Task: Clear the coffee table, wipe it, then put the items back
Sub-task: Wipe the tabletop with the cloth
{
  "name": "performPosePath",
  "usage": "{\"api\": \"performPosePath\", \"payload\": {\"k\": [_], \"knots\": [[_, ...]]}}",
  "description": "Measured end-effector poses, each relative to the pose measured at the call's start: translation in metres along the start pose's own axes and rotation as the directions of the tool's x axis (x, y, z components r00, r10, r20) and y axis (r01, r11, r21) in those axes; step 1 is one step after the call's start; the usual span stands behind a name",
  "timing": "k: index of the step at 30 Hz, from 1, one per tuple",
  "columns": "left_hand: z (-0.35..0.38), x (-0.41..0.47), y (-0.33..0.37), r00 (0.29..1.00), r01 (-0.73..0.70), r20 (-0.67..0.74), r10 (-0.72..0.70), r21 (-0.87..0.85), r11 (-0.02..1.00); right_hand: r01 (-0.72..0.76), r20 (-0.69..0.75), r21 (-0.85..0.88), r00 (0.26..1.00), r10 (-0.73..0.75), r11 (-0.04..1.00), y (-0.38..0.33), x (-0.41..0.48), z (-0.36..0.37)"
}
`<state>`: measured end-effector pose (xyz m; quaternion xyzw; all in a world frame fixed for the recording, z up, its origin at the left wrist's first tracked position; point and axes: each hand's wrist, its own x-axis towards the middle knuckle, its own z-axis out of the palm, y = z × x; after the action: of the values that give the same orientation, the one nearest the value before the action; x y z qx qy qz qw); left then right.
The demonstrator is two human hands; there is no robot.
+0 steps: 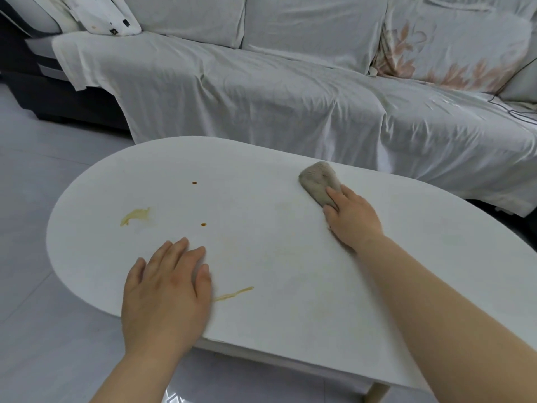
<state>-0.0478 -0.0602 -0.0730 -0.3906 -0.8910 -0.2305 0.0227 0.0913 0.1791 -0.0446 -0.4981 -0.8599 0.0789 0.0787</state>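
Note:
The white oval coffee table [276,228] fills the middle of the view with nothing standing on it. My right hand [353,218] presses a folded grey-beige cloth [319,181] flat against the top near the far edge. My left hand [167,289] lies flat on the near left part of the top, fingers together, holding nothing. Stains mark the surface: a yellow smear [135,216] at the left, a yellow streak [234,293] beside my left hand, and two small brown drops [194,182] [203,224].
A sofa under a white sheet [261,91] runs along the far side of the table, close to its edge. Patterned pillows [104,13] [453,50] lie on it. Pale tiled floor [43,199] surrounds the table at the left and front.

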Motion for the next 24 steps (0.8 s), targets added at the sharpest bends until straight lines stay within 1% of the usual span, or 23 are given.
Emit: {"api": "performPosePath", "payload": {"k": [1, 2, 3, 4, 6, 7, 8, 9, 10, 11, 13, 15, 16, 17, 18, 19, 20, 22, 23, 24], "knots": [[0.0, 0.0, 0.0, 1.0, 0.0, -0.001, 0.0, 0.001, 1.0, -0.031, -0.013, -0.008, 0.999, 0.031, 0.999, -0.003, -0.003, 0.001], [0.0, 0.0, 0.0, 1.0, -0.003, -0.002, 0.003, 0.001, 1.0, -0.024, -0.027, -0.008, 0.999, 0.023, 1.0, -0.011, -0.008, 0.003], [-0.001, 0.0, 0.001, 1.0, -0.005, -0.002, 0.005, 0.0, 1.0, 0.031, -0.042, 0.003, 0.999, -0.031, 1.0, -0.023, -0.015, 0.007], [-0.002, 0.0, 0.001, 1.0, -0.005, 0.0, 0.005, -0.002, 1.0, 0.125, -0.053, 0.028, 0.991, -0.123, 0.992, -0.038, -0.024, 0.012], [-0.003, -0.001, 0.001, 1.0, -0.005, 0.01, 0.005, -0.006, 1.0, 0.333, -0.044, 0.082, 0.943, -0.33, 0.939, -0.063, -0.043, 0.025], [-0.003, -0.001, 0.001, 1.0, -0.004, 0.016, 0.004, -0.008, 1.0, 0.397, -0.026, 0.1, 0.918, -0.396, 0.912, -0.069, -0.048, 0.029], [-0.003, -0.001, 0.002, 1.0, -0.001, 0.022, 0.001, -0.01, 1.0, 0.426, -0.017, 0.105, 0.904, -0.427, 0.899, -0.069, -0.047, 0.028], [-0.003, 0.0, 0.002, 1.0, 0.003, 0.027, -0.002, -0.011, 1.0, 0.419, -0.016, 0.1, 0.908, -0.42, 0.902, -0.063, -0.043, 0.025], [-0.003, 0.0, 0.002, 0.999, 0.005, 0.031, -0.005, -0.013, 1.0, 0.378, -0.02, 0.091, 0.926, -0.377, 0.921, -0.051, -0.036, 0.021], [-0.003, 0.0, 0.002, 0.999, 0.008, 0.034, -0.007, -0.015, 1.0, 0.305, -0.023, 0.085, 0.952, -0.304, 0.949, -0.035, -0.029, 0.015], [-0.003, -0.001, 0.002, 1.0, 0.006, 0.028, -0.006, -0.018, 1.0, 0.092, -0.042, 0.048, 0.995, -0.09, 0.995, 0.004, -0.019, 0.003], [-0.004, -0.001, 0.003, 1.0, 0.007, 0.024, -0.006, -0.027, 1.0, -0.089, -0.054, 0.01, 0.994, 0.09, 0.996, 0.03, -0.02, -0.007], [-0.003, -0.001, 0.003, 1.0, 0.008, 0.023, -0.008, -0.031, 0.999, -0.134, -0.061, 0.003, 0.989, 0.134, 0.991, 0.031, -0.024, -0.008], [-0.003, -0.001, 0.003, 1.0, 0.009, 0.023, -0.008, -0.034, 0.999, -0.147, -0.071, 0.007, 0.987, 0.147, 0.989, 0.025, -0.03, -0.007], [-0.004, -0.001, 0.003, 1.0, 0.009, 0.023, -0.009, -0.035, 0.999, -0.113, -0.088, 0.017, 0.99, 0.114, 0.993, 0.014, -0.039, -0.004], [-0.004, -0.001, 0.003, 1.0, 0.01, 0.024, -0.01, -0.038, 0.999, -0.031, -0.099, 0.033, 0.995, 0.034, 0.999, 0.0, -0.051, 0.001], [-0.004, -0.001, 0.003, 1.0, 0.011, 0.025, -0.01, -0.04, 0.999, 0.084, -0.098, 0.053, 0.992, -0.079, 0.995, -0.016, -0.065, 0.007], [-0.004, -0.001, 0.002, 1.0, 0.01, 0.025, -0.008, -0.045, 0.999, 0.303, -0.067, 0.098, 0.952, -0.298, 0.948, -0.044, -0.098, 0.02], [-0.004, -0.001, 0.002, 1.0, 0.008, 0.025, -0.007, -0.05, 0.999, 0.36, -0.045, 0.115, 0.933, -0.357, 0.926, -0.051, -0.11, 0.023], [-0.004, -0.002, 0.002, 1.0, 0.008, 0.027, -0.006, -0.055, 0.998, 0.379, -0.038, 0.119, 0.926, -0.377, 0.918, -0.052, -0.116, 0.021]]}}
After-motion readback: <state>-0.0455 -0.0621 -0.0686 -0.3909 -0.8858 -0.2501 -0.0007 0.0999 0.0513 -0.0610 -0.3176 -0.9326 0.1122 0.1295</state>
